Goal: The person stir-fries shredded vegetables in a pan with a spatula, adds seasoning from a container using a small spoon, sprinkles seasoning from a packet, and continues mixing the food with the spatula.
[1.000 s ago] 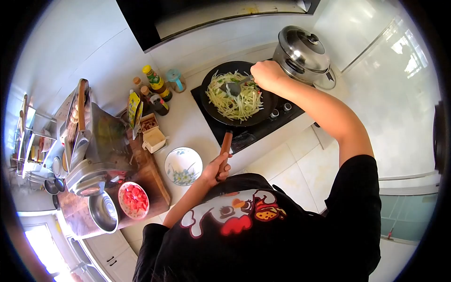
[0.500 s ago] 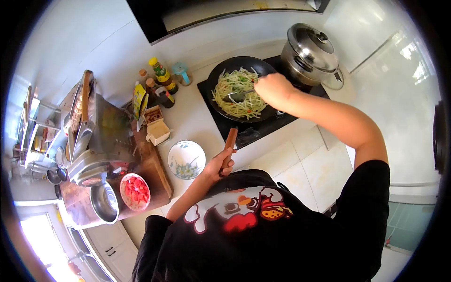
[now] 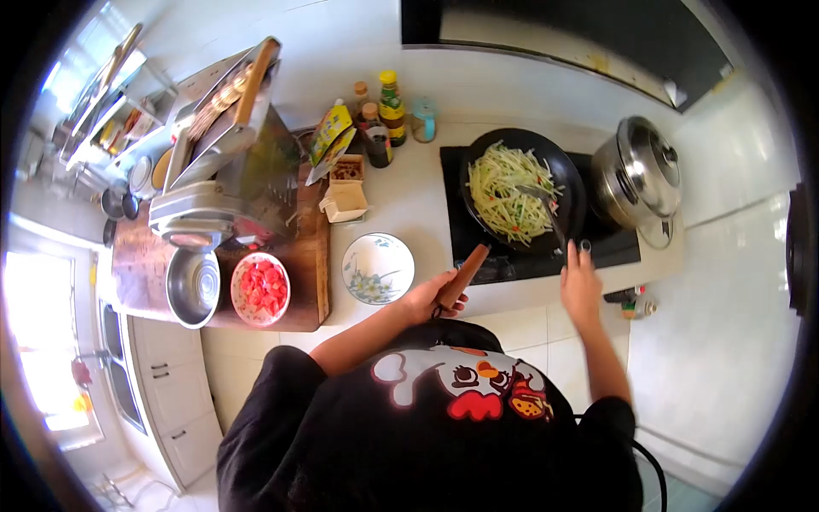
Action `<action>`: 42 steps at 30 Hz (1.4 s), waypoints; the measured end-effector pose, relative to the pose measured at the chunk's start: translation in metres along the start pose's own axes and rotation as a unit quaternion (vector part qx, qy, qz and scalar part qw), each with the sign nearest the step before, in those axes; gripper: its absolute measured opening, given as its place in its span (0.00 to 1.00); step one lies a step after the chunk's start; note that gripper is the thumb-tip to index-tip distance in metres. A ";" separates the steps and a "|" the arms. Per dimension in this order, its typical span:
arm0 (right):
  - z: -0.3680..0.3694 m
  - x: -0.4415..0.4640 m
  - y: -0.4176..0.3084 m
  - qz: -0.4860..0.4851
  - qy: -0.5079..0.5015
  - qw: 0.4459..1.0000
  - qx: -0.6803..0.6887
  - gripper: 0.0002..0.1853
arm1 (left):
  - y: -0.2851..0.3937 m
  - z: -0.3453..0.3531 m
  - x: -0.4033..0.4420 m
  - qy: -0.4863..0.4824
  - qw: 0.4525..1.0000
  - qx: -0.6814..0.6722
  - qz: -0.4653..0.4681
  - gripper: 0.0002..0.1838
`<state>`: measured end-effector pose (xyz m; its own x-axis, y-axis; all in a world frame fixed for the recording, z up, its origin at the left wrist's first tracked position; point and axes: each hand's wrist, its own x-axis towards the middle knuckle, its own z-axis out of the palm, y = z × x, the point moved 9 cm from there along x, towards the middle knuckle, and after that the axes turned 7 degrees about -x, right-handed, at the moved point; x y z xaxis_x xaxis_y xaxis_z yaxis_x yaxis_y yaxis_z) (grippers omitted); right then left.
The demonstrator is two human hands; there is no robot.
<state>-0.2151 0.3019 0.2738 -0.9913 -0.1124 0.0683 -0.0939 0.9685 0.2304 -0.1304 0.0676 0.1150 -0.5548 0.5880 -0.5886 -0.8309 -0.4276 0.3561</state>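
Note:
My left hand (image 3: 435, 296) is closed round the brown wooden handle (image 3: 465, 277) of a black wok (image 3: 570, 179). Pale shredded vegetables with green and red bits (image 3: 509, 189) fill the left side of the wok. A metal spatula (image 3: 546, 205) rests in it, its handle sloping over the near rim. My right hand (image 3: 581, 280) is at the front edge of the black stove (image 3: 503, 266), fingertips at a small stove knob (image 3: 585, 246). The spatula's handle end lies close by those fingers.
A lidded steel pot (image 3: 636, 171) stands right of the wok. Left are a flowered bowl (image 3: 378, 269), sauce bottles (image 3: 392, 111), a glass jar (image 3: 424, 119), a carton (image 3: 344, 202), a bowl of chopped red pieces (image 3: 261, 288) and a steel basin (image 3: 193, 288) on a wooden board (image 3: 311, 294).
My right hand has left the spatula and come down to the stove's front edge. The spatula now leans in the wok. My left hand keeps its grip, and the view has swung left.

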 end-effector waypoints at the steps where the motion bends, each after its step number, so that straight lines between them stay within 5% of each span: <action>1: 0.008 -0.013 -0.007 0.029 -0.025 0.998 0.047 0.30 | 0.003 -0.001 -0.001 0.001 1.000 -0.008 0.010 0.27; 5: 0.051 -0.030 -0.028 0.103 -0.083 0.974 0.185 0.34 | -0.001 0.003 -0.010 -0.025 0.999 0.038 -0.022 0.31; 7: 0.035 -0.030 -0.029 0.118 0.046 0.948 0.293 0.35 | 0.004 -0.022 -0.004 0.048 0.995 0.081 0.005 0.27; 9: 0.023 -0.027 -0.026 0.121 0.095 0.927 0.342 0.33 | 0.066 -0.074 -0.007 0.194 0.953 0.161 0.169 0.11; 10: 0.003 -0.029 -0.024 0.126 0.118 0.920 0.353 0.31 | 0.115 -0.112 -0.021 0.318 0.886 0.195 0.275 0.08; 11: -0.017 -0.033 -0.022 0.131 0.141 0.912 0.363 0.30 | 0.171 -0.130 -0.054 0.433 0.756 0.291 0.395 0.07; 12: -0.035 -0.037 -0.023 0.128 0.170 0.904 0.370 0.25 | 0.218 -0.156 -0.075 0.562 0.629 0.376 0.383 0.07; 13: -0.043 -0.040 -0.022 0.136 0.172 0.904 0.367 0.25 | 0.251 -0.139 -0.119 0.556 0.504 0.387 0.535 0.16; 14: -0.047 -0.044 -0.022 0.142 0.173 0.897 0.382 0.24 | 0.274 -0.152 -0.122 0.596 0.412 0.458 0.514 0.27; 16: -0.052 -0.050 -0.026 0.144 0.185 0.878 0.418 0.20 | 0.300 -0.138 -0.126 0.613 0.290 0.594 0.432 0.25; 21: -0.064 -0.045 -0.054 0.125 0.162 0.848 0.488 0.15 | 0.323 -0.162 -0.118 0.582 0.397 0.622 0.342 0.14; 23: -0.054 -0.040 -0.066 0.110 0.134 0.811 0.559 0.09 | 0.313 -0.150 -0.140 0.554 0.434 0.569 0.426 0.13; 25: -0.032 -0.034 -0.086 0.087 0.033 0.719 0.689 0.10 | 0.305 -0.144 -0.160 0.535 0.447 0.514 0.499 0.12; 27: -0.016 -0.032 -0.114 0.110 -0.126 0.577 0.799 0.13 | 0.288 -0.092 -0.181 0.394 0.613 0.351 0.587 0.12; 28: -0.014 -0.029 -0.117 0.117 -0.118 0.573 0.803 0.13 | 0.280 -0.063 -0.182 0.287 0.676 0.264 0.626 0.10; 29: -0.006 -0.029 -0.138 0.083 -0.197 0.522 0.826 0.17 | 0.273 -0.025 -0.186 0.281 0.677 0.271 0.625 0.10; 31: -0.010 -0.026 -0.160 0.045 -0.273 0.465 0.841 0.22 | 0.260 0.025 -0.175 0.123 0.785 0.054 0.604 0.07; 32: -0.017 -0.030 -0.174 0.049 -0.336 0.378 0.862 0.26 | 0.258 0.032 -0.161 0.068 0.834 0.061 0.544 0.13; 33: -0.027 -0.035 -0.187 0.051 -0.396 0.285 0.872 0.30 | 0.259 0.045 -0.145 0.013 0.843 0.043 0.535 0.14; 34: -0.035 -0.034 -0.188 0.049 -0.397 0.281 0.873 0.30 | 0.255 0.084 -0.136 -0.116 0.843 0.119 0.512 0.13; 35: -0.053 -0.032 -0.191 0.012 -0.401 0.208 0.892 0.33 | 0.253 0.114 -0.125 -0.164 0.843 0.088 0.505 0.10; 36: -0.067 -0.031 -0.185 -0.026 -0.398 0.133 0.907 0.36 | 0.247 0.123 -0.104 -0.006 0.851 -0.035 0.524 0.08; 37: -0.064 -0.029 -0.176 -0.028 -0.395 0.131 0.909 0.36 | 0.240 0.181 -0.109 -0.105 0.835 0.155 0.518 0.11; 39: -0.078 -0.021 -0.150 -0.096 -0.342 -0.038 0.934 0.37 | 0.235 0.214 -0.098 -0.248 0.813 0.160 0.502 0.15; 42: -0.069 -0.023 -0.127 -0.098 -0.337 -0.057 0.935 0.42 | 0.227 0.248 -0.094 -0.289 0.799 0.214 0.482 0.21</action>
<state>-0.1743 0.1660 0.3097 -0.6683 -0.7335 0.1238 0.7118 -0.6789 -0.1801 -0.2773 0.0852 0.4312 -0.7705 0.3988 0.4973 0.1239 -0.6715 0.7305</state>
